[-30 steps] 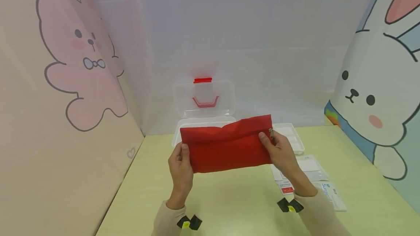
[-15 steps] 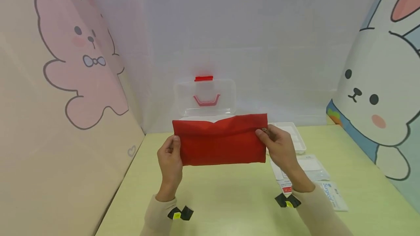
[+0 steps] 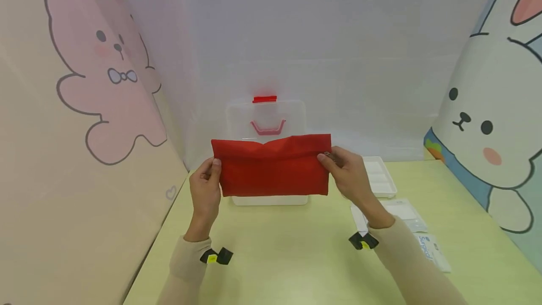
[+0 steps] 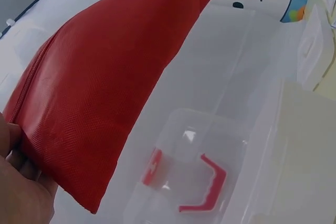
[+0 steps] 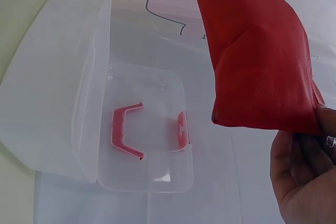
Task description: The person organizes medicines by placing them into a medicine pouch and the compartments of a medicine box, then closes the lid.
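Observation:
A flat red zippered pouch is stretched level between both hands, raised above the table in the head view. My left hand pinches its left edge, thumb on the near face. The right hand grips the upper right corner beside the metal zip pull. In the left wrist view the zip runs along one side of the pouch, near the left hand. The right wrist view shows the pouch bulging slightly, with the right hand's fingers bent behind its edge.
Behind the pouch stands a clear box with its lid raised, bearing a pink handle. To the right are a white divided tray, a clear packet and a white packet marked "Surgical" on the yellow-green table.
Both hands have carried the pouch up, away and a little to the left. It hangs more level, and the box's front edge now shows beneath it.

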The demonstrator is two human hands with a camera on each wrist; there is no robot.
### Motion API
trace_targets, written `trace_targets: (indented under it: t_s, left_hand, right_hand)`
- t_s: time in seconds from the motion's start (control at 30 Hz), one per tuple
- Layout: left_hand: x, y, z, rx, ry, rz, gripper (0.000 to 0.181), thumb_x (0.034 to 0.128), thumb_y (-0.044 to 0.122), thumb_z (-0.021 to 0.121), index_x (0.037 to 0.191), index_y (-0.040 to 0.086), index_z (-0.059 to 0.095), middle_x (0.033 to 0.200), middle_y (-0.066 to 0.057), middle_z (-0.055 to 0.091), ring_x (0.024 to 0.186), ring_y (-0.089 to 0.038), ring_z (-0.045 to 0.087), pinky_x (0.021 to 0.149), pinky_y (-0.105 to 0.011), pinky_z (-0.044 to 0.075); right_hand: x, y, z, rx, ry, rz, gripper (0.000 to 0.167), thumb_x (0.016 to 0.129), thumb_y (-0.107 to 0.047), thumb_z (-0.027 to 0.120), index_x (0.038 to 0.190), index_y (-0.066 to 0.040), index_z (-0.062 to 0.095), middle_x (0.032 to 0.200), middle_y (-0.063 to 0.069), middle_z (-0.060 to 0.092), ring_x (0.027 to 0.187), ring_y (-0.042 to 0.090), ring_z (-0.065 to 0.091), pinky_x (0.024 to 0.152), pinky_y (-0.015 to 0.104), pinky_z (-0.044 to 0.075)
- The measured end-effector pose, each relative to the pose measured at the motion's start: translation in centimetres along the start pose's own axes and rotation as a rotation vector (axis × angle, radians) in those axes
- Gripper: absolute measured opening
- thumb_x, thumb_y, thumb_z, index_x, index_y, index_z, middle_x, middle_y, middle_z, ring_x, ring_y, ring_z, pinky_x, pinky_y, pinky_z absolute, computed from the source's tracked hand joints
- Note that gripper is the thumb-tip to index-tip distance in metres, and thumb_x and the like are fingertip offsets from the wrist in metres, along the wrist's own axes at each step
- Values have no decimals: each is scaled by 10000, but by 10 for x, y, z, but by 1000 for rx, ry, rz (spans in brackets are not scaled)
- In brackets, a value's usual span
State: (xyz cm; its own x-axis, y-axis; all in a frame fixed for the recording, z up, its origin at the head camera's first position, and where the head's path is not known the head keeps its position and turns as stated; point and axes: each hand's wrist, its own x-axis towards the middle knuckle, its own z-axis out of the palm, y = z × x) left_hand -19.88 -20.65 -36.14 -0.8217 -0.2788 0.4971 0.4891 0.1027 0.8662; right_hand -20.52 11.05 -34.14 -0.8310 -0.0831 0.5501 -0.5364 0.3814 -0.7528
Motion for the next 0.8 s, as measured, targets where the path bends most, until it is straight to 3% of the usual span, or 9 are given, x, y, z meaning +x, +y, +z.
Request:
trace_targets:
  t_s: [0.3, 0.53, 0.63, 0.8]
  left_hand:
    - [28, -7, -6, -9, -30, -10, 346, 985, 255, 583, 1140, -40, 674, 878, 57, 692, 809, -126, 640, 782, -211, 557]
    - [47, -15, -11, 55, -43, -53, 356, 987, 255, 576, 1194, -21, 662, 937, 92, 688, 849, -103, 659, 804, -187, 554]
    - [54, -18, -13, 94, -47, -69, 362, 990, 266, 571, 1210, -6, 661, 984, 37, 690, 861, -105, 663, 800, -183, 552]
    - [67, -23, -12, 195, -54, -110, 355, 997, 268, 555, 1233, 24, 659, 1110, -174, 691, 860, -104, 645, 777, -161, 535]
  right_hand:
    - [27, 2, 10, -29, -3, -28, 220, 953, -192, 638, 1031, 6, 692, 930, 168, 745, 797, 279, 713, 648, 174, 533]
    - [47, 4, 17, -81, -24, -65, 216, 952, -194, 636, 1027, 2, 687, 925, 152, 744, 807, 258, 698, 652, 239, 540]
    - [56, 5, 20, -96, -34, -55, 221, 953, -204, 636, 1022, 0, 690, 932, 156, 747, 826, 264, 701, 679, 286, 550]
    - [67, 14, 28, -101, -33, 2, 213, 943, -193, 652, 1011, 5, 691, 927, 165, 747, 818, 273, 708, 672, 319, 563]
